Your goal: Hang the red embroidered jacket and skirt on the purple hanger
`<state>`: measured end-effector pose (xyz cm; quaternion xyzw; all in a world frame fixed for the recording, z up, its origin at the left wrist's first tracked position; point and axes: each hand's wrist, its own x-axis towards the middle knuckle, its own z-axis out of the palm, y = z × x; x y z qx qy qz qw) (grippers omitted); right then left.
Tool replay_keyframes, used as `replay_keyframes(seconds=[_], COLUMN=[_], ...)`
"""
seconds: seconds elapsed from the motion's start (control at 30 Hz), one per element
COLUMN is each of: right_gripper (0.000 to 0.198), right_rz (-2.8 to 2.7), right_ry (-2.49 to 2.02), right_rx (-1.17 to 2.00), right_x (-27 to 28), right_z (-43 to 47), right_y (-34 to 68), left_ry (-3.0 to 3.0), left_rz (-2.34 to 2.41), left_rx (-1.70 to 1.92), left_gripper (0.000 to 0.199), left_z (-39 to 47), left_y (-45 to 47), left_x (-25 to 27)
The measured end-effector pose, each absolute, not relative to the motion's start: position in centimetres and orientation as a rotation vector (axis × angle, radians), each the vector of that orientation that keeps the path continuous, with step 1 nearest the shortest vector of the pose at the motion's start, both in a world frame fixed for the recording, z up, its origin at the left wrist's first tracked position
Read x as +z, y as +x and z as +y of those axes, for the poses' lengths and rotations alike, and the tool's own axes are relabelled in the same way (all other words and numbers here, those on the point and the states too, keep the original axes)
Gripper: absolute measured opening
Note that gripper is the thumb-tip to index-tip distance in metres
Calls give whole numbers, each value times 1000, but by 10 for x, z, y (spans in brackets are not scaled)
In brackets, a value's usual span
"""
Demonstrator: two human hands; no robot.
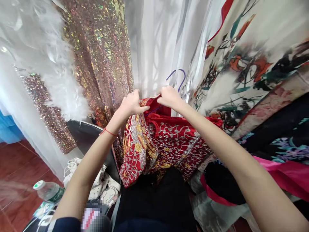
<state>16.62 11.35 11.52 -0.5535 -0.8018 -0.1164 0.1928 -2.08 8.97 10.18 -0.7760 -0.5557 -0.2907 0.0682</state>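
Note:
A red garment (pixel 178 138) with heavy gold and silver embroidery hangs down over the front of my black-clad lap. My left hand (pixel 131 103) is closed on the left part of its upper edge, the thumb stretched out to the right. With bent fingers, my right hand (pixel 169 97) grips the same edge a short way to the right. Plain red lining shows between the two hands. A purple hanger (pixel 182 73) sticks up just behind my right hand; its hook shows, while most of its body is hidden by the garment.
Gold sequined fabric (pixel 103 48) and white feathery fabric (pixel 60 77) hang at left, white sheer curtains (pixel 156 42) behind. Floral cloth (pixel 253 61) hangs at right. Beside my left arm are a dark chair back (pixel 87 135), a plastic bottle (pixel 49 190) and white printed cloth (pixel 109 191).

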Motion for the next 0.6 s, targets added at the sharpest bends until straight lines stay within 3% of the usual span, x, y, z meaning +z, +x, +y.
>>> replay_keyframes(seconds=[0.13, 0.3, 0.43, 0.53, 0.6], right_gripper=[28, 25, 21, 34, 40], right_rz=[-2373, -1972, -1659, -1808, -1886], right_ry=[-1370, -900, -1224, -1372, -1326], right_rx=[-359, -223, 426, 1096, 1289], right_x=[111, 75, 59, 65, 71], right_z=[100, 75, 73, 78, 80], right_y=[182, 236, 293, 320, 324], left_ry=[-2807, -3170, -3304, -3375, -3402], left_rz=[-1360, -1481, -1671, -1584, -1489], left_rx=[-886, -948, -831, -1216, -1522], left_gripper=[41, 45, 44, 37, 40], left_z=[122, 141, 145, 139, 133], left_y=[2, 12, 29, 55, 72], left_x=[86, 79, 80, 87, 91])
